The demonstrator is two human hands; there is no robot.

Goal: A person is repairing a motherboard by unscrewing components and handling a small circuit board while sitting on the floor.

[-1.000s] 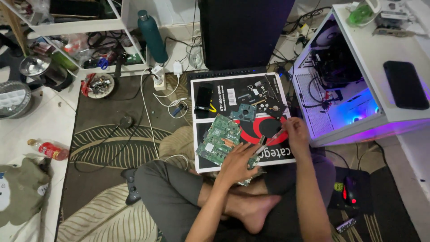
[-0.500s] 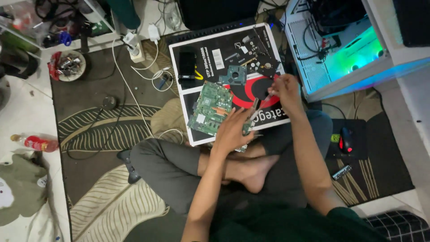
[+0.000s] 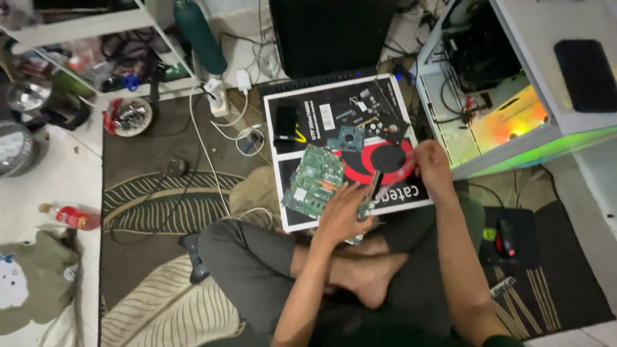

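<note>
Circuit board: the green circuit board [image 3: 316, 181] lies on the left part of the flat black box lid [image 3: 340, 109] in front of my crossed legs, its near corner running under my left hand.
Left hand: my left hand [image 3: 344, 215] rests on the near right corner of the board, fingers curled; a slim dark tool [image 3: 375, 183] stands up past my fingertips, and I cannot tell for sure whether I am gripping it or only touching it.
Right hand: my right hand [image 3: 429, 168] is to the right, over the red-and-white print on the lid, fingers pinched together around something small and reddish that is too blurred to name.
On the lid: farther off lie a small square board [image 3: 350, 137], a black rectangular part [image 3: 286, 122] on the far left, and loose little parts [image 3: 376, 110] at the far right corner.
Right of the lid: an open computer case [image 3: 488, 112] glows orange and green inside.
Near right: a black mouse [image 3: 506, 237] sits on a dark pad beside my right knee.
Far: a tall dark green bottle [image 3: 199, 35] stands by a white power strip [image 3: 215, 96] with white cables trailing over the leaf-patterned rug [image 3: 148, 205].
Far left: a small bowl [image 3: 132, 117] of odds and ends, and a red-capped bottle [image 3: 71, 217] lying on its side on the pale floor.
</note>
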